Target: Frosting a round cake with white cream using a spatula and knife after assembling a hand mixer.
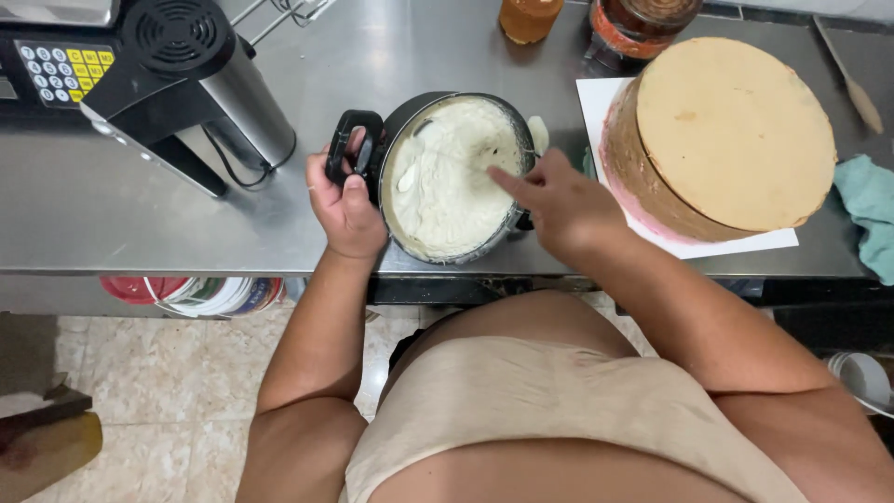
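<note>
A dark pot [402, 119] full of white cream [447, 182] stands on the steel counter [140, 205] near its front edge. My left hand [343, 200] grips the pot's black handle [352, 142]. At the pot's right rim, my right hand [559, 200] points its forefinger into the cream and holds a thin tool whose white end [537, 133] shows past the rim. A round tan cake [731, 130] with pink cream along its lower side sits on a white board [596, 102] to the right.
A black and silver appliance [200, 74] and a scale with a keypad [60, 61] stand at the back left. Two jars [643, 23] are at the back. A teal cloth [871, 210] lies far right. Stacked bowls [205, 293] sit under the counter.
</note>
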